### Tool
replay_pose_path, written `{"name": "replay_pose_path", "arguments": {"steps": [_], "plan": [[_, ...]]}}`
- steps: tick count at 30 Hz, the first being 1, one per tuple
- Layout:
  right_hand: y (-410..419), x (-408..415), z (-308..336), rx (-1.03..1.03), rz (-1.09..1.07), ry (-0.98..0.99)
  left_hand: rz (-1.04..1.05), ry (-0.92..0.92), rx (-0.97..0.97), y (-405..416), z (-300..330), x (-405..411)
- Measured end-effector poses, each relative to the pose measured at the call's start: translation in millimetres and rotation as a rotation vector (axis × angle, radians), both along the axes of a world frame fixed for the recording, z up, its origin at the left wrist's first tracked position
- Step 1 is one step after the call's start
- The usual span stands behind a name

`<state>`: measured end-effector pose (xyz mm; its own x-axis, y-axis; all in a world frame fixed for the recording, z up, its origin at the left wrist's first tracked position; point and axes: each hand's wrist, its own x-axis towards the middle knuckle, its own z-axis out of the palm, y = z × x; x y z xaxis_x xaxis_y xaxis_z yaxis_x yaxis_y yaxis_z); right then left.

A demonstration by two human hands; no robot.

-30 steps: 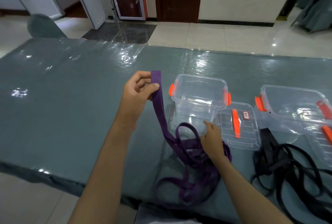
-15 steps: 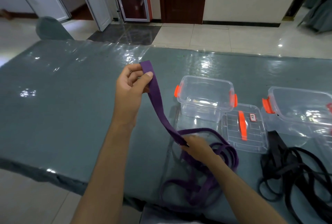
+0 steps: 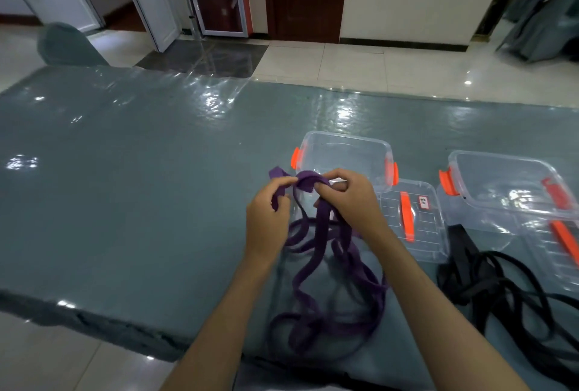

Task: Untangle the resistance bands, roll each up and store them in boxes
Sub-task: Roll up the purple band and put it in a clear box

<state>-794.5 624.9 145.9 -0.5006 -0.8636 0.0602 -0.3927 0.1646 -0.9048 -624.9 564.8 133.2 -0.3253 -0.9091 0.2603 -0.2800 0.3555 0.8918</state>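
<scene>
A purple resistance band (image 3: 316, 268) lies in loose loops on the grey table, its upper end raised between both hands. My left hand (image 3: 266, 218) pinches the band's end, and my right hand (image 3: 347, 199) grips the folded part right beside it, close in front of a clear box (image 3: 344, 152) with orange clips. That box's lid (image 3: 413, 221) lies flat to its right. A tangled black band (image 3: 501, 290) sits at the right, below a second clear box (image 3: 507, 183).
The table (image 3: 125, 187) is covered in glossy plastic film, and its near edge runs lower left. A second lid (image 3: 560, 249) lies at the far right. A chair back (image 3: 67, 45) stands beyond the table's far left corner, on a tiled floor.
My left hand has come down and to the right with the band's end. My right hand has risen from the table to meet it, and both now hold the band in front of the box.
</scene>
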Motion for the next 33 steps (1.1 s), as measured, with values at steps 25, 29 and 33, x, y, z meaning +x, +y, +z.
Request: {"name": "replay_pose_path", "arguments": {"steps": [25,29,33], "plan": [[9.9,-16.1,5.1,-0.180,-0.048,-0.084,-0.081,0.479,0.419,-12.6,49.5,-51.7],[39.0,-25.6,-79.4,0.079,-0.129,-0.002,-0.084,0.601,0.474,-25.8,74.3,-45.1],[63.6,-26.8,-147.1,0.384,0.025,-0.010,-0.090,0.631,0.420,-32.7,99.2,-37.6]]}}
